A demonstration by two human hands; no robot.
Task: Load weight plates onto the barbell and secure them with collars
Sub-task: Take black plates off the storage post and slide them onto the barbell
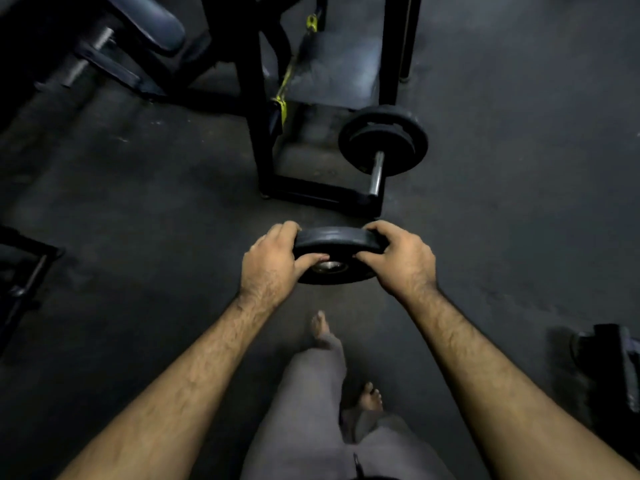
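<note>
1. I see a black plate (337,254) held in the air above the floor (138,202), tilted so its rim faces up and its metal-lined centre hole faces me.
2. My left hand (273,261) grips the plate's left edge, fingers curled over the rim and thumb pressed on the near face beside the hole.
3. My right hand (398,254) grips the right edge the same way, so both grips are clamped on the plate.
4. Beyond the plate lies the barbell (377,173), its bare steel sleeve end pointing towards me, apart from the held plate.
5. Two black plates (382,140) already sit on that sleeve, a smaller one in front of a larger one.
6. The bar's end rests beside the base of a black rack (256,133), which carries a yellow strap (284,84).
7. Below my arms I see grey trousers (311,393) and two bare feet on the dark floor.
8. A padded bench (149,22) stands at the upper left; dark equipment (609,362) sits at the right edge, too dim to identify.
</note>
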